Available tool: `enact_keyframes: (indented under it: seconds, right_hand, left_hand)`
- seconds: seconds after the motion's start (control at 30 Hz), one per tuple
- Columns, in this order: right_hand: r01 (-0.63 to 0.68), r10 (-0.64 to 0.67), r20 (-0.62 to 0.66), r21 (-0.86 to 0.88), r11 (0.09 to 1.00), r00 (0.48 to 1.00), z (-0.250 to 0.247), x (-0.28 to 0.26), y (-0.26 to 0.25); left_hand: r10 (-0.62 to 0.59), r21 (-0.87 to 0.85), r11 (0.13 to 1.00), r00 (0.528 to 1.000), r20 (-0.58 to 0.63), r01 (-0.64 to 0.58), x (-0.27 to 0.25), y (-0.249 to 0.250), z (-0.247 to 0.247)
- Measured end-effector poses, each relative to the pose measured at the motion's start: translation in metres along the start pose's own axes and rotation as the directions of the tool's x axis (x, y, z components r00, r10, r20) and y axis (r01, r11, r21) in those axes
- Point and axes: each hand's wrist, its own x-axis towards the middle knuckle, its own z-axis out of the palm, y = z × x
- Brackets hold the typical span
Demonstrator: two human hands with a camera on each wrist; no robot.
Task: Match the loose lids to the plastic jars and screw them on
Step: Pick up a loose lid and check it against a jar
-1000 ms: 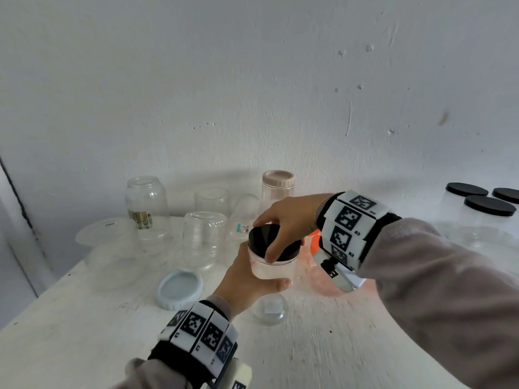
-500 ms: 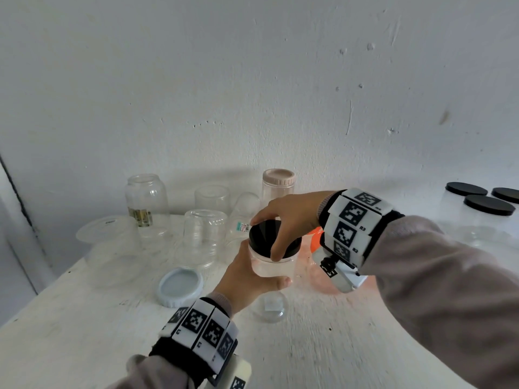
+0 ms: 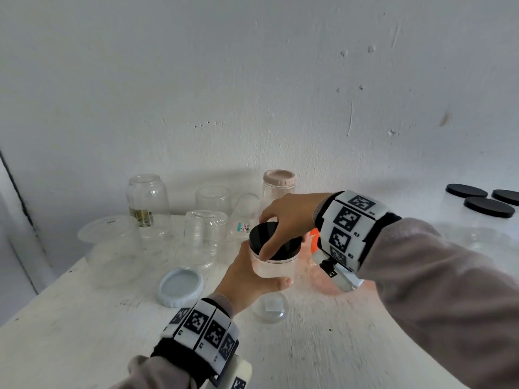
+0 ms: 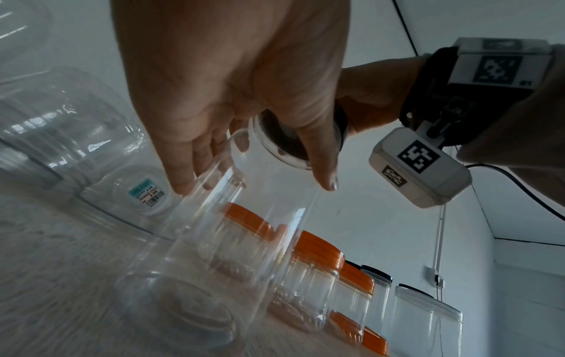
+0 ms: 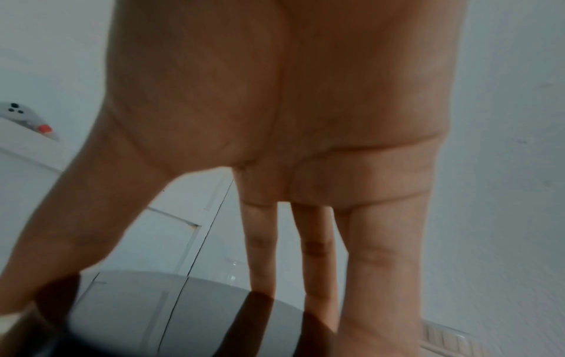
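Note:
A small clear plastic jar (image 3: 276, 268) is held above the white table in my left hand (image 3: 247, 282), whose fingers and thumb wrap its body. A black lid (image 3: 266, 234) sits on the jar's mouth. My right hand (image 3: 283, 220) grips this lid from above, thumb on the near rim and fingers over the far rim. In the left wrist view the clear jar (image 4: 269, 205) runs down from my left hand (image 4: 244, 120). The right wrist view shows my right hand (image 5: 290, 217) spread over the glossy black lid (image 5: 183, 318).
A loose pale blue lid (image 3: 181, 286) lies left of my left hand. Several open clear jars (image 3: 205, 234) stand behind it, one with a pink lid (image 3: 279, 178). Black-lidded jars (image 3: 488, 209) stand at the far right. A small clear lid (image 3: 271, 307) lies under the held jar. Orange-lidded jars (image 4: 318, 256) line the wall.
My right hand has turned a little on the black lid, its wrist swinging slightly right. The jar stays in my left hand at about the same place.

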Motion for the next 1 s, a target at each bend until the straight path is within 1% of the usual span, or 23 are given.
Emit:
enact_keyframes:
  seconds: [0.17, 0.23, 0.3, 0.43, 0.53, 0.63, 0.8, 1.0]
  right_hand:
    - [-0.060, 0.059, -0.030, -0.036, 0.998, 0.998, 0.0036, -0.0003, -0.0017]
    - [-0.065, 0.064, -0.004, -0.050, 0.997, 0.998, 0.0031, -0.0016, -0.0010]
    - [-0.040, 0.043, 0.047, -0.070, 0.997, 0.998, 0.0029, -0.0009, 0.0007]
    - [0.025, -0.023, 0.108, -0.015, 1.000, 0.994, 0.0034, 0.0011, 0.0021]
    - [0.044, -0.045, 0.083, 0.010, 0.999, 0.996, 0.0029, 0.0026, 0.0028]
    - [0.046, -0.045, 0.069, -0.009, 0.999, 0.997, 0.0015, 0.0031, 0.0023]
    - [0.028, -0.028, -0.002, 0.019, 0.999, 1.000, 0.0045, 0.0022, 0.0024]
    - [0.006, -0.006, -0.044, 0.002, 1.000, 0.999, 0.0088, 0.0018, -0.0001]
  left_hand:
    - [-0.028, -0.016, 0.999, 1.000, -0.007, 0.028, 0.0003, -0.0009, -0.0008]
    - [-0.035, -0.009, 0.999, 0.999, -0.008, 0.035, 0.0004, -0.0012, -0.0008]
    - [-0.037, -0.004, 0.999, 0.999, -0.009, 0.037, 0.0006, -0.0018, -0.0004]
    - [-0.035, -0.017, 0.999, 0.999, -0.012, 0.035, 0.0011, -0.0013, 0.0003]
    - [-0.031, -0.021, 0.999, 0.999, -0.011, 0.031, 0.0013, -0.0013, 0.0008]
    - [-0.031, -0.021, 0.999, 0.999, -0.012, 0.030, 0.0015, -0.0015, 0.0006]
    - [-0.026, -0.016, 1.000, 0.999, -0.023, 0.026, 0.0004, -0.0022, 0.0008]
    - [-0.016, 0.002, 1.000, 0.999, -0.033, 0.016, 0.0003, -0.0027, 0.0017]
